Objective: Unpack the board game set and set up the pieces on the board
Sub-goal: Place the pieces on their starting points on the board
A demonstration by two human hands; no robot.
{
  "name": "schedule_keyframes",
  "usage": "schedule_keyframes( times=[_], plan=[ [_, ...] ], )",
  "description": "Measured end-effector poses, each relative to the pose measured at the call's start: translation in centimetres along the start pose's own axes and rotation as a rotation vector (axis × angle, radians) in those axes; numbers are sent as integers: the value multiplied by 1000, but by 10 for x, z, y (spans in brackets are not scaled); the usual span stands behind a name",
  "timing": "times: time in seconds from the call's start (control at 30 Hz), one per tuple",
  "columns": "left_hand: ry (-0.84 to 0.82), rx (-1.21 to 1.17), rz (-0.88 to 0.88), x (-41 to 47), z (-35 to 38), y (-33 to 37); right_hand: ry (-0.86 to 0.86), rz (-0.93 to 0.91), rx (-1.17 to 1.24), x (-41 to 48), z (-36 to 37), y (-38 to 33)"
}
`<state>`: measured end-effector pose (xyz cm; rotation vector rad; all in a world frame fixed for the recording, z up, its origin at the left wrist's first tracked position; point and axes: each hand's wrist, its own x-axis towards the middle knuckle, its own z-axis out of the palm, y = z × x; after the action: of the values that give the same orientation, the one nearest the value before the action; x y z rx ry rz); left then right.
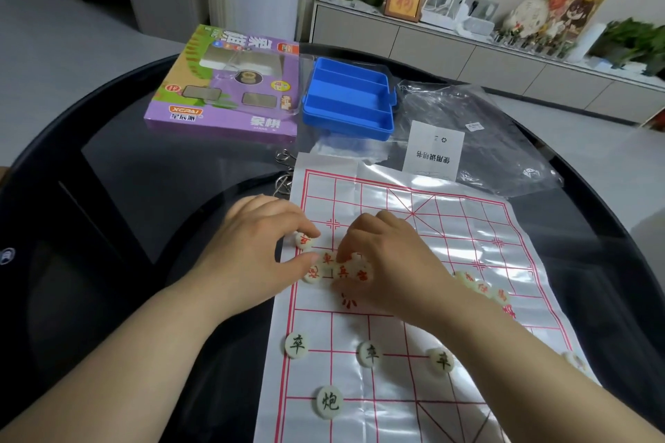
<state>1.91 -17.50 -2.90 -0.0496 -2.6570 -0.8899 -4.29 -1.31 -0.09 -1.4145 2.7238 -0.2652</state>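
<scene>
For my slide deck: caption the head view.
Left hand and right hand pinch red-marked pieces on the board; black-marked pieces lie nearer.

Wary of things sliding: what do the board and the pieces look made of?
Board: probably thin glossy plastic film; fold creases and glare show. Pieces: smooth cream discs, likely plastic, slightly translucent, with printed or inlaid characters.

The round, dark glass-topped bench (144, 173) carries a purple cardboard game box (223, 83) at far left. Just beside it lies a blue plastic tray (347, 97). A clear plastic bag (478, 140) and a white paper leaflet (433, 151) lie further right. A white plastic-sheet board with red grid lines (414, 227) covers the near side, its left edge overlapping metal wire rings (282, 169).
</scene>
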Motion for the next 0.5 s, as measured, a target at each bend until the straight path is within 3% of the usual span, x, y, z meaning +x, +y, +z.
schedule_keyframes(
  times=[0.23, 0.37, 0.5],
  plan=[
    [-57, 67, 57, -2, 6, 8, 8, 143, 150, 3, -28, 25],
    [-76, 200, 107, -3, 12, 7, -97, 159, 173, 14, -18, 31],
    [-110, 176, 83, -3, 8, 8, -176, 129, 236, 16, -16, 33]
  ],
)
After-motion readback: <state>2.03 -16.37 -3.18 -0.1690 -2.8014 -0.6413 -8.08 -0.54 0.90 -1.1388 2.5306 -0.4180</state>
